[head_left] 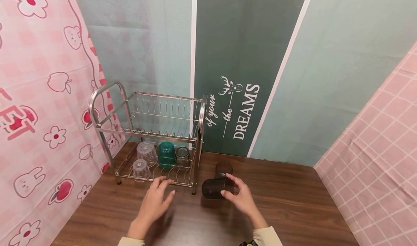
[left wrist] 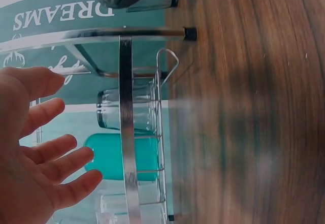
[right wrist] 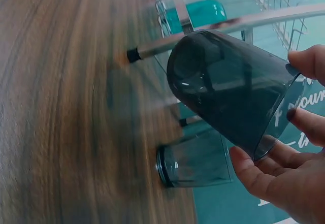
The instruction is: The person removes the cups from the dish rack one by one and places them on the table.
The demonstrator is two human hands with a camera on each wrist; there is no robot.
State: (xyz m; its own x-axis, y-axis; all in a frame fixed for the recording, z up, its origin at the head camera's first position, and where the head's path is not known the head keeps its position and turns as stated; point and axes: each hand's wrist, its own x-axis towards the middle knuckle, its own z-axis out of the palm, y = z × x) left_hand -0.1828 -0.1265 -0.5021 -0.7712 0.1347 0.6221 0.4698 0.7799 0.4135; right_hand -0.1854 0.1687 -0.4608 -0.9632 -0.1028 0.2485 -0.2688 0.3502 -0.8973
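Observation:
My right hand [head_left: 242, 198] grips a dark, see-through cup [head_left: 213, 188] near its rim, thumb and fingers on either side. The cup lies sideways in the hand, its base toward the rack, as the right wrist view shows. Behind it a second dark cup [right wrist: 195, 160] stands on the table. My left hand [head_left: 154, 200] holds nothing; its fingers [left wrist: 66, 165] are spread and loosely bent by the rack's front edge. On the lower tier of the metal dish rack [head_left: 153, 134], upside-down cups include a teal cup [head_left: 166, 154] and a smoky glass [head_left: 183, 157].
Two clear cups, one larger [head_left: 146, 151] and one smaller [head_left: 141, 170], also sit on the rack's lower tier. The upper tier has upright wire slots. Brown wooden table [head_left: 293, 202] spreads to the right; printed cloths [head_left: 374, 141] hang around it.

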